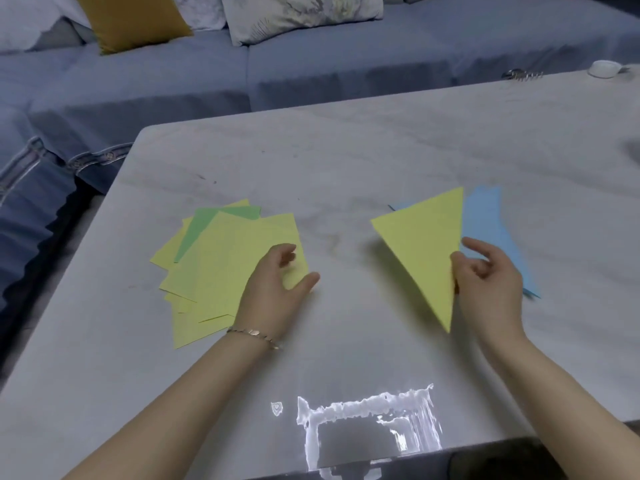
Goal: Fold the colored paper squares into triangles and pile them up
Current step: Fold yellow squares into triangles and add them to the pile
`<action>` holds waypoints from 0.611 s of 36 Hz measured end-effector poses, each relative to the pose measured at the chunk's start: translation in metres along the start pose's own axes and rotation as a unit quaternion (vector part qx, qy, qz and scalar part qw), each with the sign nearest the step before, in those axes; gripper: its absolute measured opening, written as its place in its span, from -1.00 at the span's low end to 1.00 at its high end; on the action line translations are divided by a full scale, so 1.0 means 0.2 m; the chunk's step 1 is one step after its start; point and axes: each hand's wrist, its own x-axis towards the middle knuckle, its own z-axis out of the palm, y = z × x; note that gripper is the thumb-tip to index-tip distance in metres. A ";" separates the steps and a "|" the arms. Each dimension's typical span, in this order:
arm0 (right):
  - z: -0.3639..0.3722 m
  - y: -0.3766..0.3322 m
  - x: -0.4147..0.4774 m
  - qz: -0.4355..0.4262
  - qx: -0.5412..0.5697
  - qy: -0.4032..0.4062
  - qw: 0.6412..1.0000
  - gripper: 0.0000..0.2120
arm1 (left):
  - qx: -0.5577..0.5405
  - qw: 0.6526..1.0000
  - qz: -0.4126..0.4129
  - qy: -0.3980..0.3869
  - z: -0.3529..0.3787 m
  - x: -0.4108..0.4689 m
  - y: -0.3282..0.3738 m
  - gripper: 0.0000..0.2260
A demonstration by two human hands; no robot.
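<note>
Behind table (381, 140): sofa (311, 64), mustard cushion (131, 19), nothing blocking.

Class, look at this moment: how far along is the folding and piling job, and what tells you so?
Done: blue triangles already lie piled on the table. In hand: the right hand holds a folded yellow triangle beside that pile, while the left hand rests on the unfolded squares. Left: several yellow sheets and a green one remain flat.

1. No text, label, brand, number or sign can be read anywhere in the view.
2. The yellow sheets (221, 268) under the left hand (273, 292) and the yellow triangle (426, 251) in the right hand (485, 282) are plain.
</note>
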 end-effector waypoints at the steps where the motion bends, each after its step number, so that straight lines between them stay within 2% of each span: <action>1: -0.03 0.01 0.04 -0.009 -0.027 0.026 0.999 -0.80 | 0.080 0.997 0.013 -0.012 -0.03 0.00 -0.05 -0.46; 4: -0.09 0.03 0.11 -0.021 -0.115 0.050 0.992 -0.74 | 0.261 0.964 0.004 -0.057 -0.09 0.00 -0.16 -0.20; 7: -0.11 0.05 0.10 -0.056 -0.194 0.024 0.979 -0.73 | 0.329 0.940 -0.021 -0.084 -0.12 0.00 -0.22 -0.17; 11: -0.04 0.05 -0.01 -0.134 -0.250 -0.090 0.955 -0.83 | 0.343 0.935 -0.007 -0.086 -0.13 0.01 -0.24 -0.31; 17: 0.11 0.02 -0.23 -0.164 -0.281 -0.299 0.897 -0.84 | 0.331 0.941 0.023 -0.062 -0.17 0.01 -0.23 -0.58; 20: 0.17 0.02 -0.29 -0.185 -0.298 -0.357 0.865 -0.85 | 0.310 0.949 0.046 -0.030 -0.21 0.01 -0.24 -0.79; 22: 0.19 0.03 -0.31 -0.197 -0.294 -0.364 0.862 -0.84 | 0.320 0.944 0.074 0.001 -0.23 0.00 -0.26 -0.77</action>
